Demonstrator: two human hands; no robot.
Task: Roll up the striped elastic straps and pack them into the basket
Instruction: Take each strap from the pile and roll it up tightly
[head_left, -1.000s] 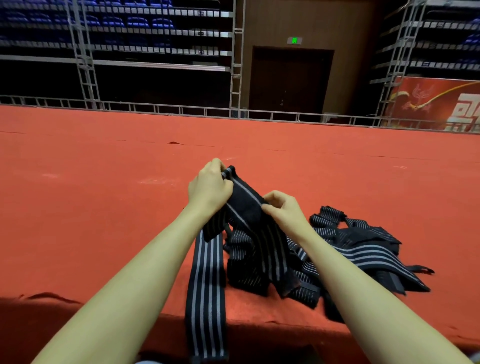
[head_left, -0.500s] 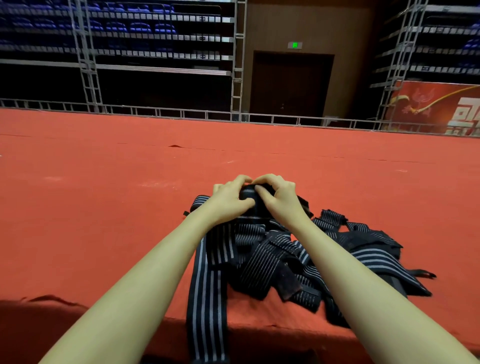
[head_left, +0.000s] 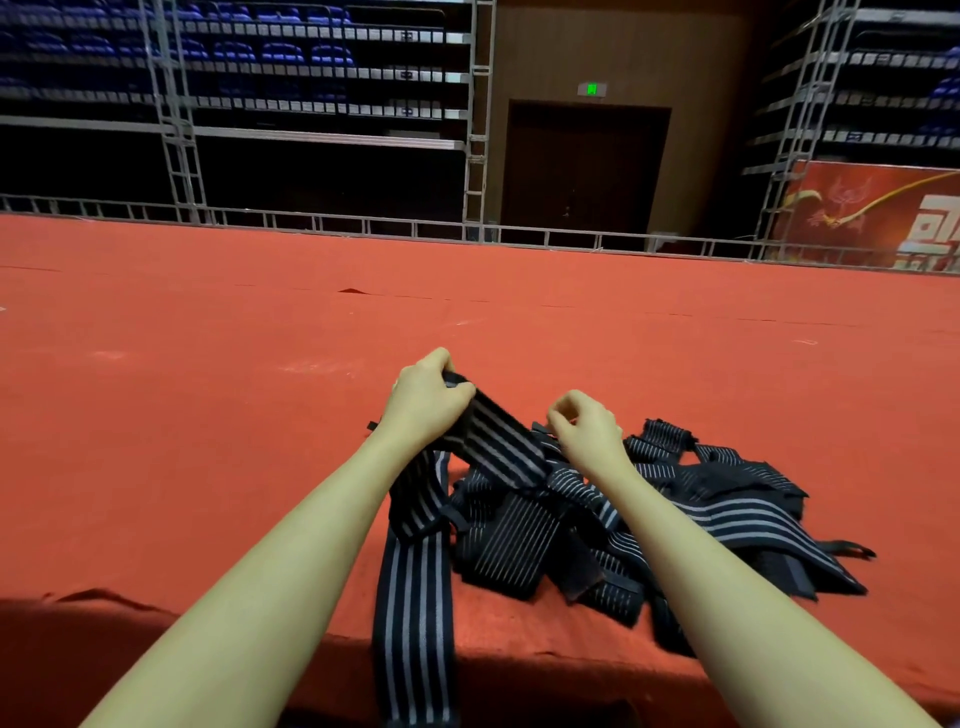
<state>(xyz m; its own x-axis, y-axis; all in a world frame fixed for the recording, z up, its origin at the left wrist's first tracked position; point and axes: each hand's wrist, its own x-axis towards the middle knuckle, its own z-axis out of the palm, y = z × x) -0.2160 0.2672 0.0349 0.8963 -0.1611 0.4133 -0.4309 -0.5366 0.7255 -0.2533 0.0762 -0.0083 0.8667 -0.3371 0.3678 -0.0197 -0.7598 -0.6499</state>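
Note:
A heap of black elastic straps with grey stripes (head_left: 691, 514) lies on the red carpeted platform (head_left: 208, 415), close to its near edge. My left hand (head_left: 423, 397) grips the end of one strap (head_left: 498, 447) and holds it raised above the heap. That strap slopes down to the right into the pile. Another length of strap (head_left: 415, 623) hangs over the platform's front edge. My right hand (head_left: 587, 428) hovers just right of the raised strap with fingers curled; whether it pinches anything is unclear. No basket is in view.
The red platform stretches far ahead to a low metal railing (head_left: 467, 231). Behind it stand scaffold towers (head_left: 480, 114), tiers of blue seats, a dark door (head_left: 584, 166) and a red banner (head_left: 872, 218). The platform's front edge drops off just below the heap.
Half a second ago both hands were pressed together on a strap at the top of the heap. Now they have parted: the left lifted the strap end up and left, the right drew back right.

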